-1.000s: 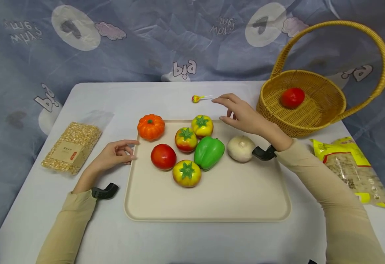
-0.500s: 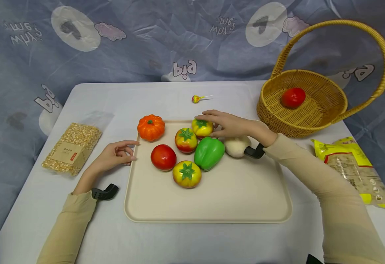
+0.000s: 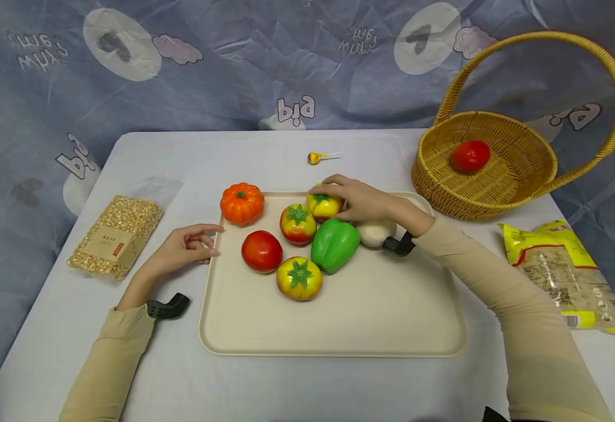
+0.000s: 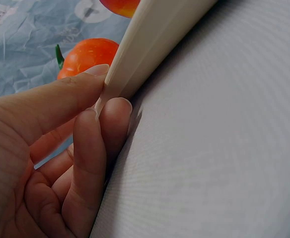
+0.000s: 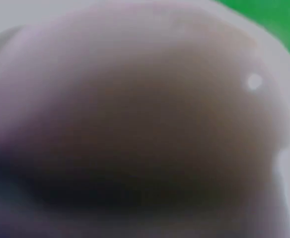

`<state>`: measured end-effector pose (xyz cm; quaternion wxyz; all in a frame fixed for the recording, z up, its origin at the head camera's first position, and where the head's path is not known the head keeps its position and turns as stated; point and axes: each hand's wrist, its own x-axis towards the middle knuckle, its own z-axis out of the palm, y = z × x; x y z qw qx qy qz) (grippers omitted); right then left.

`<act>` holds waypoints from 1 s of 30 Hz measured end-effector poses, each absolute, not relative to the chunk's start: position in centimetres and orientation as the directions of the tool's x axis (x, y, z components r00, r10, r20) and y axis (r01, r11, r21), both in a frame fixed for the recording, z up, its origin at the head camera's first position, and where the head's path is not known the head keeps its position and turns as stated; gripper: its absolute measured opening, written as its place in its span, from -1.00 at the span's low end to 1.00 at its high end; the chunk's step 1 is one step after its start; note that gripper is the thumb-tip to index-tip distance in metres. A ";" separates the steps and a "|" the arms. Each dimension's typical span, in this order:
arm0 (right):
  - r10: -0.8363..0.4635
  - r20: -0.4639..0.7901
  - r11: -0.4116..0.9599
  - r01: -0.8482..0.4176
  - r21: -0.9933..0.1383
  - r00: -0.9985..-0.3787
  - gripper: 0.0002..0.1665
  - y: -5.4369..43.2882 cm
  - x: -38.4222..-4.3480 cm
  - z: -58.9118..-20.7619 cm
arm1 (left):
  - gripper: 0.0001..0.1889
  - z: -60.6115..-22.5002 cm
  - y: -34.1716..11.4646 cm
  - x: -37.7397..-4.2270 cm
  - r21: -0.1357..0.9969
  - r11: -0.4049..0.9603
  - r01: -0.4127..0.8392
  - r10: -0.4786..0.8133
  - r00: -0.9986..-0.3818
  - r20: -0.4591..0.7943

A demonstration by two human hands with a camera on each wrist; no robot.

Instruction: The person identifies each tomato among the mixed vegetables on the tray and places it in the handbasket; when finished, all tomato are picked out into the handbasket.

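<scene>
Head: fruit seemingly within right grip

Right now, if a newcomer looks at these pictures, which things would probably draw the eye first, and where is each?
The tall-handled wicker basket at the back right, with one red fruit inside, would probably come first. Next might be the green pepper near the middle of the beige tray and the orange pumpkin at its far left corner. Then the right hand, its fingers around a yellow fruit near the tray's far edge.
</scene>
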<state>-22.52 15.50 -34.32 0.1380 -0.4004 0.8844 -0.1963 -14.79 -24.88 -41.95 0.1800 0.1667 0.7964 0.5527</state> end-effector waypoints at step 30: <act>-0.567 0.297 0.623 -0.636 -0.456 -0.768 -0.19 21.5 -21.8 -31.0 | -0.47 -42.2 -25.0 -14.9 0.943 0.326 0.065 0.469 -0.877 -0.102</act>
